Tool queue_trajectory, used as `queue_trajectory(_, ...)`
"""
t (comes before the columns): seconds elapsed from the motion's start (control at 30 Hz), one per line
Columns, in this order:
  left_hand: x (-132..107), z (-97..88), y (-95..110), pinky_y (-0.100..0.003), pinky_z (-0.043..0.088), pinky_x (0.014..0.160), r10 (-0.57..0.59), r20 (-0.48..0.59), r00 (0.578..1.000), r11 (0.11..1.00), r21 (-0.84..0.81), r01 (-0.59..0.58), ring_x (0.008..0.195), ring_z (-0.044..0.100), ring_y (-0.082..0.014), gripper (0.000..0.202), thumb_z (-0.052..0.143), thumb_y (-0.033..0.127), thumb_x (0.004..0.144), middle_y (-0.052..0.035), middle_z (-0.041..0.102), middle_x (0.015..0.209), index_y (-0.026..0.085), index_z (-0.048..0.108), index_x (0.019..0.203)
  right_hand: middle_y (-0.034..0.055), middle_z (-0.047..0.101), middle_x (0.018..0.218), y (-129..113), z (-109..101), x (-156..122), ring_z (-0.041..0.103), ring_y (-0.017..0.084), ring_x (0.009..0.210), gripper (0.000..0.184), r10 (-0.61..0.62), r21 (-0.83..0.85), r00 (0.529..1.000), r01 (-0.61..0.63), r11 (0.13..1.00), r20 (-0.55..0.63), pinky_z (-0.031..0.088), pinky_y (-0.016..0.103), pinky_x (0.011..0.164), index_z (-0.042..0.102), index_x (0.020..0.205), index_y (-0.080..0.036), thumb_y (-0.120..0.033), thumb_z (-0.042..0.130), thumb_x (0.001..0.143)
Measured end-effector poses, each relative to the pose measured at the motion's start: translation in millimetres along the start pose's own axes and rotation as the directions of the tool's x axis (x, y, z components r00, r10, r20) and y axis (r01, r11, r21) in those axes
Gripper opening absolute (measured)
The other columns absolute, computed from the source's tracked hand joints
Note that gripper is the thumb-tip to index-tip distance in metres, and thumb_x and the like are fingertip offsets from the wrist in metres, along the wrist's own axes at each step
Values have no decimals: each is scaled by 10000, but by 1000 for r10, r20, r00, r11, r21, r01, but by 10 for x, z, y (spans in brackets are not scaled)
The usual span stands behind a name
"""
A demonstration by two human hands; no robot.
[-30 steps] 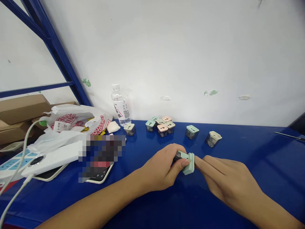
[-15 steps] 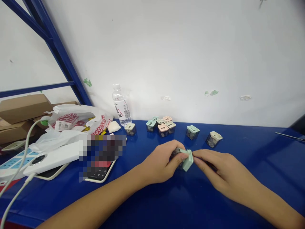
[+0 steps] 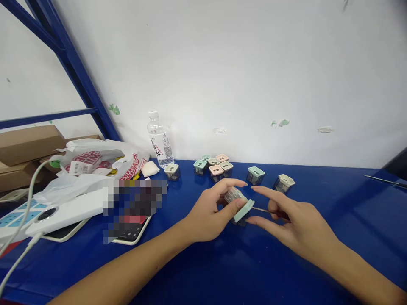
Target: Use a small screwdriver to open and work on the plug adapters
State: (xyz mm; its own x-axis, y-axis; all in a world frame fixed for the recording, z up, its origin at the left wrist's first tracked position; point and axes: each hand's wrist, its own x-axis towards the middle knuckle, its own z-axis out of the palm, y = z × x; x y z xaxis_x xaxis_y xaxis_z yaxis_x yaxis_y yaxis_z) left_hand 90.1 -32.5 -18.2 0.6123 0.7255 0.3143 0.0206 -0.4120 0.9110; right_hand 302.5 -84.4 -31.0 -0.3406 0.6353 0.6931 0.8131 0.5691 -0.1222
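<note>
My left hand (image 3: 212, 212) pinches a small box with a clear body and a mint-green lid (image 3: 243, 210), held just above the blue table (image 3: 203, 262). My right hand (image 3: 286, 222) is right beside it, holding a thin metal pin (image 3: 262, 209) whose tip points at the lid. Its forefinger and lower fingers stretch toward the lid. Behind my hands, a cluster of several similar small boxes (image 3: 214, 166) with green, pink and cream lids stands near the wall. Apart from it stand a mint box (image 3: 255, 175), a cream box (image 3: 284, 184) and another cream one (image 3: 172, 171).
A clear water bottle (image 3: 158, 140) stands by the wall. At left lie a printed plastic bag (image 3: 98, 163), a white power strip with cable (image 3: 19, 214), phones (image 3: 127, 231) and cardboard boxes (image 3: 25, 146). A blue metal frame (image 3: 73, 67) rises at left. A thin tool (image 3: 384, 181) lies far right.
Both hands have risen slightly and moved back from me. The box has tilted so its lid faces down-right, and my right hand's fingers have spread, showing the thin pin.
</note>
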Motion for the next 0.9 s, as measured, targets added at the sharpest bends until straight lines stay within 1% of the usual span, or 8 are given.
queue_trajectory(0.13,53,-19,-10,-242,448,668,-21,-98,995,990,-141,7,742,552,-126,365,608,405,927,-44,628,924,178,562,1210,-50,546,581,47,-40,19,476,87,416,392,-34,-66,999,33,997,-19,381,205,442,657,1191,-191,-489,512,982)
queue_trajectory(0.2,95,-41,-27,-232,445,652,-27,-187,982,982,-187,-9,733,540,-119,355,621,417,916,-37,616,916,174,573,1170,-55,519,561,90,-57,35,470,87,413,393,0,-61,1000,0,998,4,386,201,433,687,1147,-192,-502,522,973)
queue_trajectory(0.27,124,-54,-43,-229,448,636,-54,-216,975,976,-216,6,716,530,-115,381,634,429,902,-27,606,898,174,561,1176,-53,526,580,112,-54,41,470,85,423,401,47,-5,999,-47,999,27,401,192,432,677,1174,-195,-505,535,964)
queue_trajectory(0.47,86,28,-53,-273,480,744,-132,-89,987,972,-206,111,809,610,-145,430,722,352,833,-37,642,957,169,558,1186,-30,616,754,-11,50,2,441,63,399,495,92,117,994,-98,988,60,397,188,414,485,1398,-239,-457,558,960)
queue_trajectory(0.63,65,91,-46,-302,495,784,-157,-56,986,951,-276,136,854,649,-170,374,745,370,817,-52,686,974,178,595,1101,-23,605,705,-123,92,17,501,83,435,309,-14,3,1000,14,1000,-17,391,190,413,577,1270,-216,-331,484,999)
queue_trajectory(0.77,89,74,-40,-290,501,767,-168,-35,985,923,-355,145,825,653,-163,427,782,411,773,-53,686,948,164,603,1073,10,661,791,-115,85,20,534,80,442,289,37,-54,997,-41,998,-61,398,206,415,605,1214,-211,-368,499,996)
queue_trajectory(0.83,91,62,-30,-290,497,768,-145,-41,989,943,-310,125,817,645,-161,416,763,402,787,-58,687,940,157,609,1086,35,695,880,-91,78,7,567,76,458,287,45,-63,996,-50,997,-81,411,212,425,613,1202,-213,-377,542,977)
queue_trajectory(0.9,85,53,-15,-283,484,722,-114,-83,990,981,-168,99,776,624,-157,367,727,381,811,-57,684,896,149,624,1076,58,715,966,-69,74,-6,588,67,461,280,8,-68,995,-14,998,-94,417,213,432,613,1204,-204,-343,567,965)
